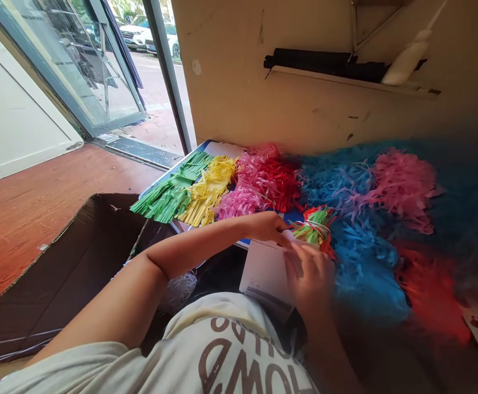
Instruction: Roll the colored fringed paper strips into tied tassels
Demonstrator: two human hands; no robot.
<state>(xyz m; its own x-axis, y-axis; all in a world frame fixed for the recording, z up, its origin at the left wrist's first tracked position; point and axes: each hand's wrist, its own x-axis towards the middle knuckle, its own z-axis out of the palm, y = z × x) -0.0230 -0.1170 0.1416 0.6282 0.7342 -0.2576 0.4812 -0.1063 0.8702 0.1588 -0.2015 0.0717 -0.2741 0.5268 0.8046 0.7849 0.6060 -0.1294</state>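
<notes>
My left hand reaches across with its fingers closed on a small pale piece. Right beside it, my right hand is bent, its fingertips meeting at the same piece; what lies under them is partly hidden. Below both hands is a smooth whitish panel or box, close to my body. Just beyond the fingers lies a bundle of green, orange and red paper strips, tied round with a white string.
Fringed strips in green, yellow, pink and red line the table. Blue fringe spreads rightward. An open cardboard box stands at left. A white bottle sits on a wall ledge.
</notes>
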